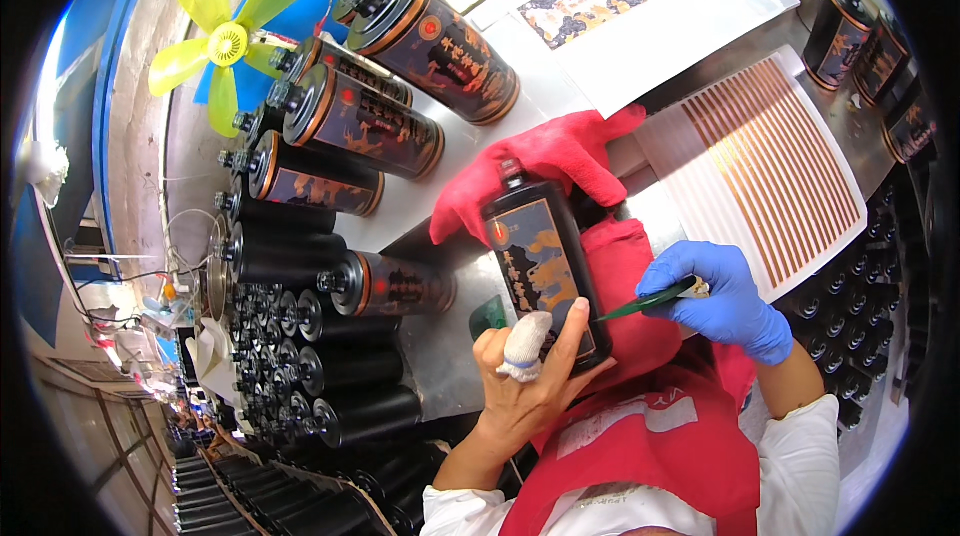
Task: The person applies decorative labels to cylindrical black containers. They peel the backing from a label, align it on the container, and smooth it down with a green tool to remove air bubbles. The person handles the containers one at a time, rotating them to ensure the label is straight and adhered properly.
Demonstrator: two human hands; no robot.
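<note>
A black bottle (530, 246) with a dark, gold-patterned label lies tilted on red cloth (625, 276) in front of me. My left hand (535, 366) grips its lower end, fingers pressed across the label; a white cloth cover wraps one finger. In a blue glove, my right hand (715, 301) pinches a slim green pointed tool (640, 306). The tool's tip reaches the bottle's right edge near my left fingertips; whether it touches, I cannot tell. Part of a green object (488, 316) shows beside my left hand.
Several labelled bottles (440, 46) stand at the upper left, near a yellow-green fan (227, 44). Many black bottles (350, 371) crowd the left. To the right lie a sheet of gold strips (780, 166) and white paper (690, 6). More dark bottles (840, 36) stand far right.
</note>
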